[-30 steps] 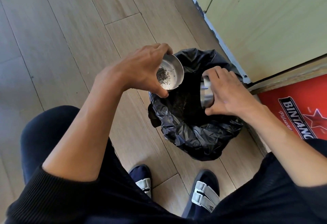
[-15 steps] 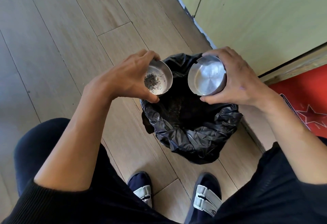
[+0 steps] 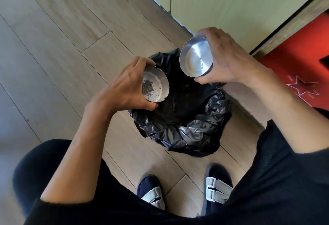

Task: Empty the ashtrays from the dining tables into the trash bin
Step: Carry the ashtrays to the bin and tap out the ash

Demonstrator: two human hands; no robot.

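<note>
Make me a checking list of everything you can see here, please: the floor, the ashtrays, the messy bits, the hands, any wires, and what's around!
Surface: pale wood-plank floor, no spill seen on it.
Job's things: left ashtray, tilted over the bin, a patch of ash stuck inside. Right ashtray, tilted, almost clean with a few specks. Trash bin, lined with a black bag, dark ash inside.
Clutter: nothing seen.
Grippers: left hand, fingers wrapped round the left ashtray. Right hand, fingers wrapped round the right ashtray.
Cables: nothing seen.
Surroundings: pale green wall; red mat with a star; the person's two shoes.
</note>
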